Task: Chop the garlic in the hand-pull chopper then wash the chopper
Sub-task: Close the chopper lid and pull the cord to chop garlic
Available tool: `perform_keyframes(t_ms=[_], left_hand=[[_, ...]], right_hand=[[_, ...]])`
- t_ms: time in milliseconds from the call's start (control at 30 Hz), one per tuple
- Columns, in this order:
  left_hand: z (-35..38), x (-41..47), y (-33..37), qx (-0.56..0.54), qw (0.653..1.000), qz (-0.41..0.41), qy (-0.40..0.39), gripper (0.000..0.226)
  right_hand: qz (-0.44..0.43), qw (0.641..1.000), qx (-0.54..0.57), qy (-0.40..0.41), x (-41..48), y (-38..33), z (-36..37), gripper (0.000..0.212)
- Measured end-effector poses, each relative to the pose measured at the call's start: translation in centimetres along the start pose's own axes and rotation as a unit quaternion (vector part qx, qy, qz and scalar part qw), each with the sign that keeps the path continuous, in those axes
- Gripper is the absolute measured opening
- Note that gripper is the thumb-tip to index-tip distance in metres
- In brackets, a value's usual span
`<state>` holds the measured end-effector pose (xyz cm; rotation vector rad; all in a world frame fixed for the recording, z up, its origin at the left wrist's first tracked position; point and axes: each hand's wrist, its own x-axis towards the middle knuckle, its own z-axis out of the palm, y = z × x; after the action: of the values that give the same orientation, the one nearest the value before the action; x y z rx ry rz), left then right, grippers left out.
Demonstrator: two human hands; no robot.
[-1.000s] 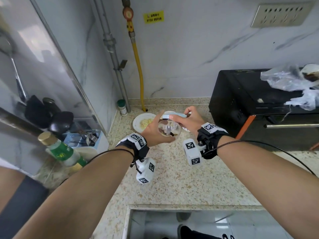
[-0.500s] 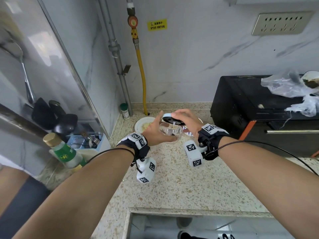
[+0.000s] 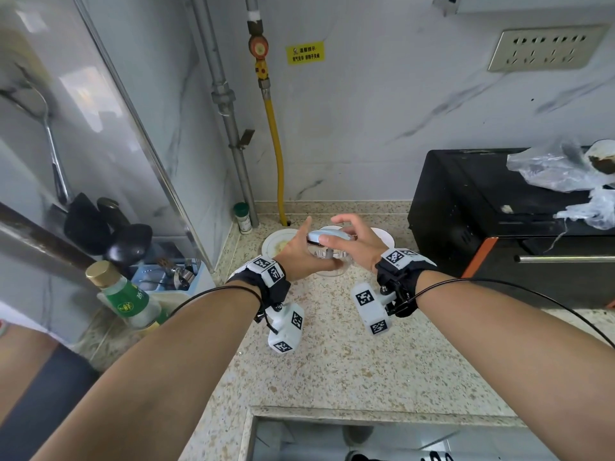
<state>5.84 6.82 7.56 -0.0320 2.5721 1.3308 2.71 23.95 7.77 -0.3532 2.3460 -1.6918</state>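
So my left hand (image 3: 301, 257) cups the chopper bowl (image 3: 332, 270), right hand (image 3: 357, 247) grips its lid (image 3: 324, 235), half blocking what's probably the garlic plate (image 3: 274, 241).

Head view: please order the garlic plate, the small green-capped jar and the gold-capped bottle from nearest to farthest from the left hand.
1. The garlic plate, just to the left of the left hand.
2. The green-capped jar, farther back, in the wall corner.
3. The gold-capped bottle, far to the left.

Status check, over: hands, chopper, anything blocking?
Left hand grips chopper cup. Right hand holds lid over it. Garlic plate behind, nothing in the way.
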Motion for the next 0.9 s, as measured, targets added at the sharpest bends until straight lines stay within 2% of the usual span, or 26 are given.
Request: perform_keyframes(t_ms=[267, 500, 700, 900], left_hand=[[-0.2, 0.0, 0.2, -0.003, 1.0, -0.021, 0.009, 0.127], [-0.6, -0.5, 0.9, 0.007, 1.0, -0.026, 0.012, 0.143], [-0.7, -0.2, 0.8, -0.013, 1.0, -0.007, 0.018, 0.13], [-0.9, -0.2, 1.0, -0.011, 1.0, 0.009, 0.024, 0.127]], right_hand=[[-0.016, 1.0, 0.005, 0.005, 0.5, 0.4, 0.4, 0.052], [-0.015, 1.0, 0.009, 0.002, 0.4, -0.1, 0.2, 0.047], [-0.019, 0.999, 0.026, 0.029, 0.7, -0.4, 0.1, 0.049], [-0.019, 0.999, 0.024, 0.026, 0.8, -0.6, 0.0, 0.051]])
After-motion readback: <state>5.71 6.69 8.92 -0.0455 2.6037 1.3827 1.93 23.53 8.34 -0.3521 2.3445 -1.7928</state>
